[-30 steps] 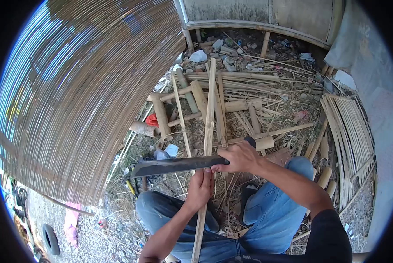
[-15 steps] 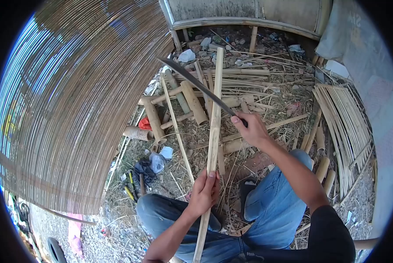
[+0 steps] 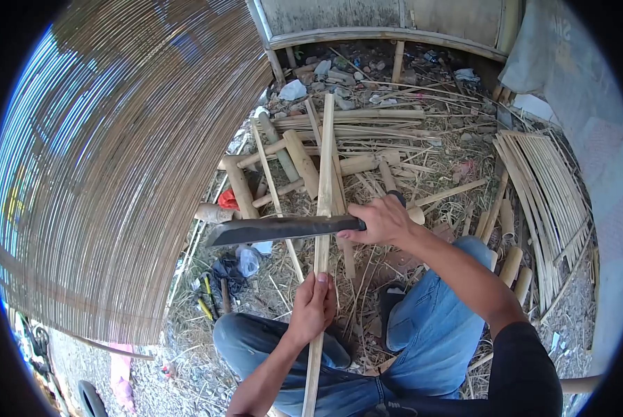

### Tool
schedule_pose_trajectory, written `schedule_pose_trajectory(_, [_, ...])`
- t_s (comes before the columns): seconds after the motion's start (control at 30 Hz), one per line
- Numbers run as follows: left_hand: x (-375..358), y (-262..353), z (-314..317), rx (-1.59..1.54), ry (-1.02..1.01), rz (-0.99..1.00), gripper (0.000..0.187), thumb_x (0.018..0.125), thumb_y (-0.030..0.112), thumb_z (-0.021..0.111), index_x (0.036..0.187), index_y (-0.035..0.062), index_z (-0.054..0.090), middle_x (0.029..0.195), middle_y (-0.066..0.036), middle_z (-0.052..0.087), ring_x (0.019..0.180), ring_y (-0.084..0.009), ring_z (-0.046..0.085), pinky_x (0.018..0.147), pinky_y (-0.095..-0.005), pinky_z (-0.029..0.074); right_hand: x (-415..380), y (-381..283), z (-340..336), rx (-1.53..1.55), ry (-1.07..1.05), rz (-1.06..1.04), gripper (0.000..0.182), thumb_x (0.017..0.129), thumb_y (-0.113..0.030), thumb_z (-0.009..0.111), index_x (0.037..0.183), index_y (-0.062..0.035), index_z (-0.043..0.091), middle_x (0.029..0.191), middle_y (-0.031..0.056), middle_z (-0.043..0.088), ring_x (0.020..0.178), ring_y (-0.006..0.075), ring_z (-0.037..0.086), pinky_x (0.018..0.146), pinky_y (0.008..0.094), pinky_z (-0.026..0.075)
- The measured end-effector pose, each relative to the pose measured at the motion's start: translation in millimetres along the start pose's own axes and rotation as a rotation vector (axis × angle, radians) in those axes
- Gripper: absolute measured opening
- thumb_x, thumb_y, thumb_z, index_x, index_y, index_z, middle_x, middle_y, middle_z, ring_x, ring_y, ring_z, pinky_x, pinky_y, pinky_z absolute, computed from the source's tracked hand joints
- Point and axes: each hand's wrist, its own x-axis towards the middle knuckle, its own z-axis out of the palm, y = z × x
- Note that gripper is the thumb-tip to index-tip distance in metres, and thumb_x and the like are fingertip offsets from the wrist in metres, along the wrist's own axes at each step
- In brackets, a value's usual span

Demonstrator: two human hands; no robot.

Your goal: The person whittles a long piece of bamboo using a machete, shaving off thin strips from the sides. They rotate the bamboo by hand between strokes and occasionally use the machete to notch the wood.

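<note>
My left hand (image 3: pixel 311 309) is closed round a long pale bamboo strip (image 3: pixel 327 163), which runs from my lap away from me, its far end raised. My right hand (image 3: pixel 379 221) grips the dark handle of a machete (image 3: pixel 277 229). Its broad dark blade lies across the strip above my left hand, with the tip pointing left. The blade appears to touch the strip, though its cutting edge against the bamboo cannot be made out exactly. Beyond the blade stands a frame of thick bamboo tubes (image 3: pixel 302 163) on the ground.
Bamboo strips (image 3: pixel 388 113) and shavings litter the ground ahead. A slatted bamboo screen (image 3: pixel 117 174) hangs at left. A slatted panel (image 3: pixel 544 208) leans at right near cut bamboo tubes (image 3: pixel 511 267). Yellow-handled tools (image 3: pixel 206 299) and plastic bags (image 3: pixel 247 262) lie by my left knee.
The machete has come down and toward me, turning from a slant to nearly level across the strip. The strip's far end has shifted left and lower. My left hand keeps its grip.
</note>
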Motion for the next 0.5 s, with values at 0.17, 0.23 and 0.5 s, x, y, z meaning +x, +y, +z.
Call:
schedule_pose_trajectory(0.17, [-4.1,1.9,-0.7,-0.040,0.021,0.007,0.034,0.111,0.040,0.035,0.095,0.0116,0.043,0.058,0.005,0.035,0.040,-0.0051,0.030,0.034,-0.0238,0.026,7.3,12.7,4.2,-0.021,0.003,-0.018,0.062,0.080,-0.072,0.067,0.074,-0.0104,0.063,0.050,0.0118,0.057,0.049,0.0362,0.061,0.051,0.0458,0.048])
schedule_pose_trajectory(0.23, [-3.8,1.0,1.3,-0.049,0.031,-0.014,0.035,0.111,0.041,0.035,0.095,0.0105,0.044,0.058,0.004,0.037,0.039,-0.0054,0.032,0.035,-0.0241,0.027,8.6,17.0,1.6,-0.077,0.004,-0.035,0.062,0.082,-0.073,0.064,0.075,-0.0108,0.064,0.052,0.0116,0.059,0.050,0.0353,0.062,0.052,0.0454,0.049])
schedule_pose_trajectory(0.5, [-20.9,-1.5,-20.5,-0.094,0.105,0.016,0.031,0.110,0.039,0.037,0.096,0.0133,0.044,0.057,0.005,0.032,0.041,-0.0057,0.028,0.034,-0.0233,0.024,8.9,117.5,-46.9,0.117,0.586,0.568,0.068,0.106,-0.056,0.036,0.080,-0.0018,0.069,0.053,0.0079,0.056,0.046,0.0192,0.056,0.046,0.0381,0.047])
